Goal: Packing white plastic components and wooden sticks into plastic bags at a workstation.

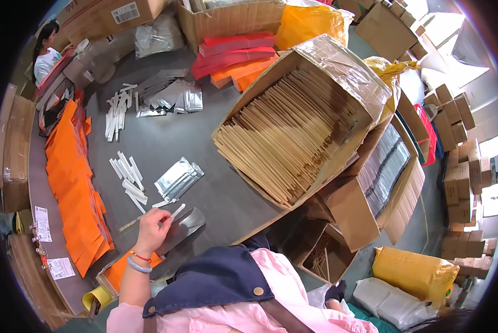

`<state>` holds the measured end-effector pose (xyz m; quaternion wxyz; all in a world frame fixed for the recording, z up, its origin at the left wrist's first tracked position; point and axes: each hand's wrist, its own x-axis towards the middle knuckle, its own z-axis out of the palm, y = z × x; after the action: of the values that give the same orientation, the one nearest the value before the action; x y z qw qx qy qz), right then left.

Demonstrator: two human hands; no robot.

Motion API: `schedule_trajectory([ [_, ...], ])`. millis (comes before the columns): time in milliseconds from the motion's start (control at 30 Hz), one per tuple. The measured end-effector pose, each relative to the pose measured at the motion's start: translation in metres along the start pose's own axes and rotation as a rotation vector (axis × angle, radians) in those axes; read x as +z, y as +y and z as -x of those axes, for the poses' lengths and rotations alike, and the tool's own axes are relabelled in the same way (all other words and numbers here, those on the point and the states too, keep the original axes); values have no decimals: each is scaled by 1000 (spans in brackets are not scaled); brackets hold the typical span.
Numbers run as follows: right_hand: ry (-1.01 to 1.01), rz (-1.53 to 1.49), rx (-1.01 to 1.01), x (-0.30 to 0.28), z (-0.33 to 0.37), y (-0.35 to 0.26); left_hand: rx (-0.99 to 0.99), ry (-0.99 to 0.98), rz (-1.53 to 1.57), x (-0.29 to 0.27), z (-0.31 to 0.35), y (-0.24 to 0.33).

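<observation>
- The left hand (153,230) is pinching a white strip (178,211) between thumb and fingertips; the right hand is not showing, so its grip cannot be told.
- The strip is sticking out beyond the fingertips, above the near edge of the surface (232,213), left of its middle.
- A glossy grey piece (189,225) is lying just beside the hand at that near edge; whether the strip is touching it cannot be told.
- Silver packets (179,180) are lying just beyond the fingers, toward the middle of the surface, and loose strips (131,180) are lying near them, toward the left edge.
- Orange bags (74,188) are running along the left edge; a carton (351,66) of thin sticks (293,144) is standing at the right edge.
- A light pinch near one end is probably serving best, as a slender strip is likely bending under a hard squeeze.
- Holding the wrist clear of the loose strips is seeming wise, since a brushing forearm could be scattering them.
</observation>
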<state>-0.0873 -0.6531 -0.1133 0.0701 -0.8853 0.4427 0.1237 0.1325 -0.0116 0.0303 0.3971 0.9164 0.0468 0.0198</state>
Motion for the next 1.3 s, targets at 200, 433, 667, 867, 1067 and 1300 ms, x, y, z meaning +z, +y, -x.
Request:
schedule_trajectory([
  [200, 191, -654, -1116, -117, 36, -354, -33, 49, -11, -3, 11, -6],
  [433, 252, -451, -1400, -143, -74, -585, -140, 149, 12, -22, 26, -4],
  [667, 379, -47, -1198, -126, -126, -643, -258, 206, 14, -26, 45, -23],
  [867, 249, -177, -1224, -106, -74, -620, -213, 188, 0, -25, 21, -22],
  [1067, 210, -116, -1269, -99, -24, -563, -163, 221, -10, -2, -30, -22],
  [1300, 166, -339, -1337, -117, 11, -537, -30, 288, -287, 19, -69, -49],
])
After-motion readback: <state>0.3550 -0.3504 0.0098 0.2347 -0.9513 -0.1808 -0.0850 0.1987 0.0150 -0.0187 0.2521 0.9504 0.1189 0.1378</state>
